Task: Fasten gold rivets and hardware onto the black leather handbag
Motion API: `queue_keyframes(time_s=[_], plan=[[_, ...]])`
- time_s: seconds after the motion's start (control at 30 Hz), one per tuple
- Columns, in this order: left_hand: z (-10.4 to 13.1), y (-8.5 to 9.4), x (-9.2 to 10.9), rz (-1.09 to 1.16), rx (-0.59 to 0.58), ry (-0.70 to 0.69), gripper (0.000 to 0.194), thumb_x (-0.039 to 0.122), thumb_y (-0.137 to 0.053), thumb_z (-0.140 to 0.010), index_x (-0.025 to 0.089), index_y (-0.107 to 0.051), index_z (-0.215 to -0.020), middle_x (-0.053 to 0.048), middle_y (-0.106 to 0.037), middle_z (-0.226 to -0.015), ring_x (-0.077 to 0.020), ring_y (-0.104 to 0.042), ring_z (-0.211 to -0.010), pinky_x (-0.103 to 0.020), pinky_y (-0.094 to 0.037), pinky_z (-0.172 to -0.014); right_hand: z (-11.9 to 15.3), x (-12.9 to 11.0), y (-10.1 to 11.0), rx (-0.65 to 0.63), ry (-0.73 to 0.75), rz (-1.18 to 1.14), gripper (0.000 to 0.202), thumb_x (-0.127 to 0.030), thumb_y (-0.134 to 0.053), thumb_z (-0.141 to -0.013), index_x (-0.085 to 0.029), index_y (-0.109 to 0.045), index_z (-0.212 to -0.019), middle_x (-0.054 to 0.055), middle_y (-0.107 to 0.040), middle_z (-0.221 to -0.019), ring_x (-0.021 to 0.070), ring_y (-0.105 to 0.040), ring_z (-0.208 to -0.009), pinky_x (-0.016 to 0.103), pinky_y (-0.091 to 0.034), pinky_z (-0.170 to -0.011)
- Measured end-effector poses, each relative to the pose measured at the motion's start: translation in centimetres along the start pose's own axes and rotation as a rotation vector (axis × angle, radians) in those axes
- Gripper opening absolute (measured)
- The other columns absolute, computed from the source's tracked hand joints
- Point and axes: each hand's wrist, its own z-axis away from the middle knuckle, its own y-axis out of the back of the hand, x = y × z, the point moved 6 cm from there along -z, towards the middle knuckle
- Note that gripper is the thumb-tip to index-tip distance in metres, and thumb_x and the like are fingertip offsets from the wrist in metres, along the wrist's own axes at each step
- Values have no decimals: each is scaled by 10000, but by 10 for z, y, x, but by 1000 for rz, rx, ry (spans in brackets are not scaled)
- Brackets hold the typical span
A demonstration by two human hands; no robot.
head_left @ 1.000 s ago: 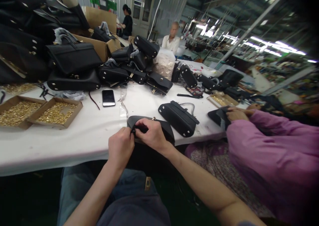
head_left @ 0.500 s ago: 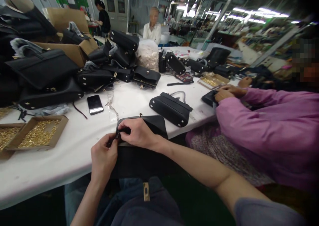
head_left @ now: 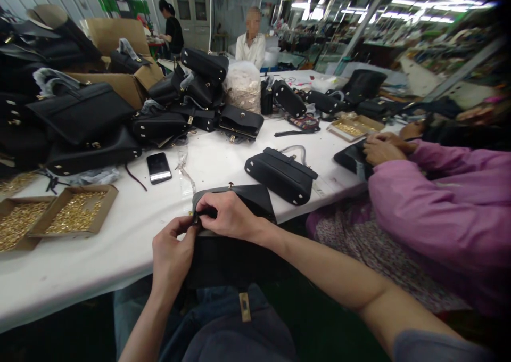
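A black handbag leans over the table edge into the lap, its flap hanging down with a gold clasp plate near the bottom. My left hand pinches the bag's left corner between thumb and fingers. Close against it, my right hand is closed on a black strap at the same corner. A small metal piece shows between the fingertips, too small to make out. Behind the hands, a gold knob stands on the bag's far edge.
Another black bag lies beyond my right hand. A phone, boxes of gold hardware and piled black bags are at the left. A person in a pink sleeve works at the right.
The view has shifted, so the table and bags appear slightly farther right. Both hands keep hold of the same corner. The neighbour's hands have moved slightly over their black piece.
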Motion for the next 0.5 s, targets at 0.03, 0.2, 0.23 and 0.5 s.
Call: queue_keyframes(time_s=[0.03, 0.2, 0.23, 0.5], plan=[[1, 1, -2, -4, 5, 11, 237, 381, -768, -917, 230, -853, -1079, -51, -864, -1042, -274, -788, -1004, -359, -565, -933, 0, -1, -1, -4, 8, 3, 204, -80, -726, -856, -205, -741, -1017, 26, -812, -978, 193, -760, -870, 277, -567, -830], [1, 2, -7, 30, -19, 35, 252, 401, -775, -914, 242, -856, -1092, -34, -865, -1061, -279, -780, -1038, -368, -553, -967, 4, -1, -3, 44, -12, 3, 217, -69, -728, -848, -204, -744, -1017, 30, -823, -994, 202, -778, -893, 278, -577, -851], [1, 2, -7, 39, -23, 33, 250, 400, -774, -914, 242, -855, -1090, -32, -864, -1062, -276, -778, -1036, -367, -551, -969, 5, -1, -3, 55, -20, -2, 219, -68, -729, -849, -205, -745, -1018, 31, -825, -997, 203, -780, -897, 278, -579, -853], [0, 4, -2, 44, -66, 22, 246, 414, -774, -907, 250, -869, -1064, -34, -865, -1063, -294, -774, -1055, -383, -561, -967, 8, -5, 1, 82, -79, -19, 208, -63, -746, -838, -205, -763, -989, 27, -830, -968, 202, -780, -873, 276, -576, -815]])
